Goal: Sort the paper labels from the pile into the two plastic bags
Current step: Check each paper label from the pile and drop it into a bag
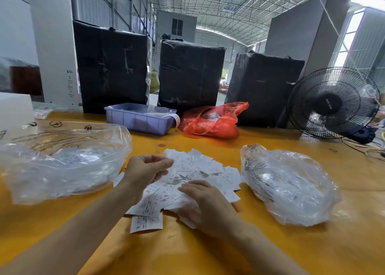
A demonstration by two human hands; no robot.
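Paper labels point(193, 179) are seen from the head camera as a loose white pile near the middle of the yellow desk point(270, 254), some overlapping, with printed text and size marks such as XS and XL readable on a few. 1 label point(145, 223) lies at the near edge of the pile, partly apart from the rest.

The left hand point(145, 170) is held over the left side of the pile with the fingers curled in toward the thumb; whether a label is pinched between them cannot be told, since the fingertips are blurred against the white paper. The right hand point(210, 208) is laid palm down on the near right part of the pile, fingers spread flat and touching the labels, with nothing gripped.

2 clear plastic bags flank the pile. The left bag point(62, 162) lies toward the left edge of the desk, wide and slumped, with black printing on its upper side and what appear to be labels inside. The right bag point(291, 185) lies toward the right edge, crumpled into a rounded mound, also printed in black.

Along the far edge of the desk a lavender plastic bin point(137, 122) is set, and just beside it on the right a red plastic bag point(212, 121). Behind these, 3 black wrapped boxes point(191, 74) are stood upright. A black fan point(333, 103) is placed at the far right corner.
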